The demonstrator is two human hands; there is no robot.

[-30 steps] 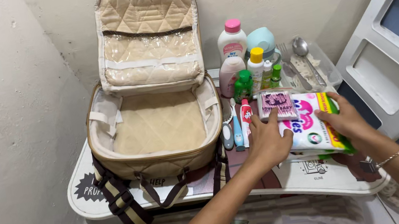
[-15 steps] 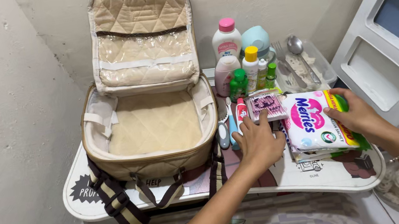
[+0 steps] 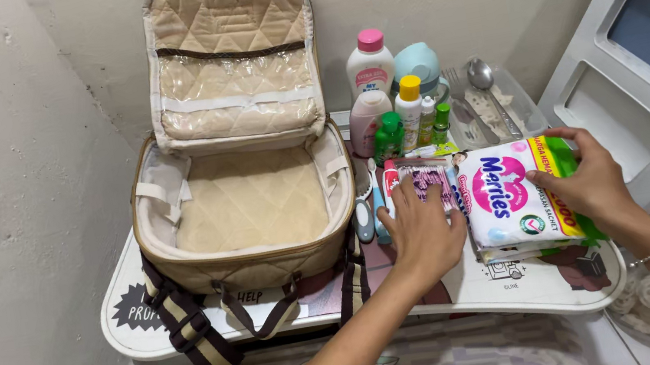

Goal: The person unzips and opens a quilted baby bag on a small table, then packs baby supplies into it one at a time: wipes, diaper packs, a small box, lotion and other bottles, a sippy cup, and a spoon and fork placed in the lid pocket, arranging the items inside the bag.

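Left hand (image 3: 419,228) lies flat, fingers spread over the small purple-striped packet (image 3: 428,180) on the tabletop (image 3: 536,284), pressing rather than gripping. Right hand (image 3: 593,181) grasps the diaper pack (image 3: 513,199) by its right edge, just beside that packet. The open quilted bag (image 3: 248,222) sits left. Risk: swinging the pack could clip the crowded bottles (image 3: 397,113) behind and topple them.

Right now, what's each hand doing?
Left hand: open, fingers flat on the cotton swab pack.
Right hand: closed on the diaper pack.
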